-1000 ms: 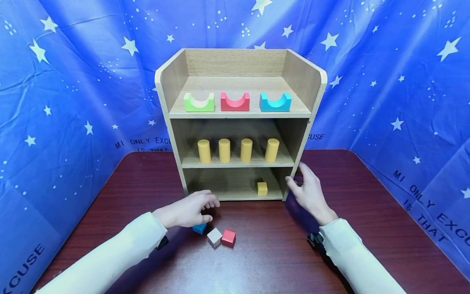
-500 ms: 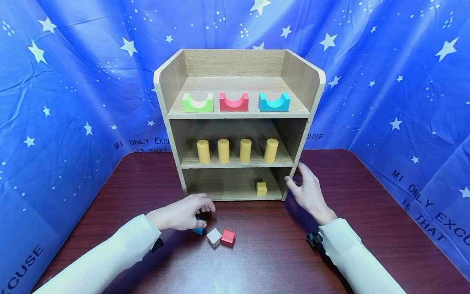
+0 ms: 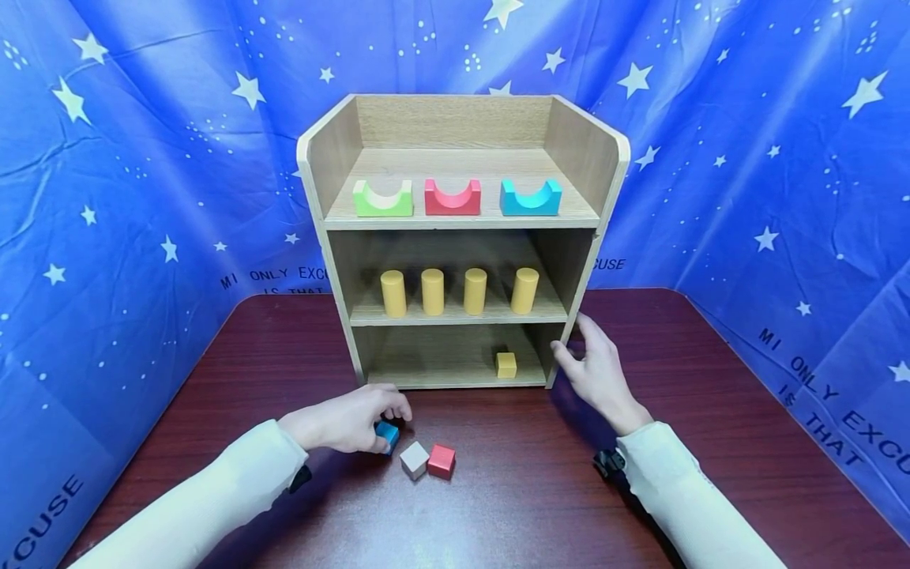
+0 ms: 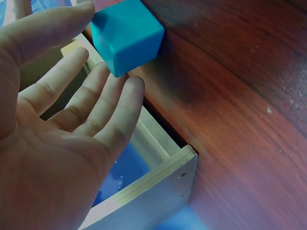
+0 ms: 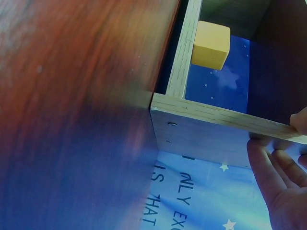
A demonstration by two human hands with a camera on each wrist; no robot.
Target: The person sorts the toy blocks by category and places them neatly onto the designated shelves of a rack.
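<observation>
My left hand [image 3: 350, 419] reaches over a blue cube [image 3: 387, 434] on the table, in front of the shelf's left corner. In the left wrist view the thumb lies right at a corner of the blue cube [image 4: 127, 36], and the other fingers stretch out below it, loosely spread. A white cube [image 3: 415, 460] and a red cube [image 3: 441, 461] lie just to the right, side by side. My right hand [image 3: 600, 375] grips the wooden shelf [image 3: 455, 224] by its right side panel. The right wrist view shows thumb and fingers on opposite faces of that panel [image 5: 216, 113].
A yellow cube [image 3: 506, 365] sits on the bottom shelf, towards the right. Several yellow cylinders stand upright on the middle level. On top are a green arch block [image 3: 385, 201], a red one [image 3: 453, 200] and a blue one [image 3: 530, 200]. A starry blue curtain [image 3: 142, 158] surrounds the table.
My left hand has moved left and nearer to me, lowering until its thumb came to the blue cube. My right hand has stayed on the side panel.
</observation>
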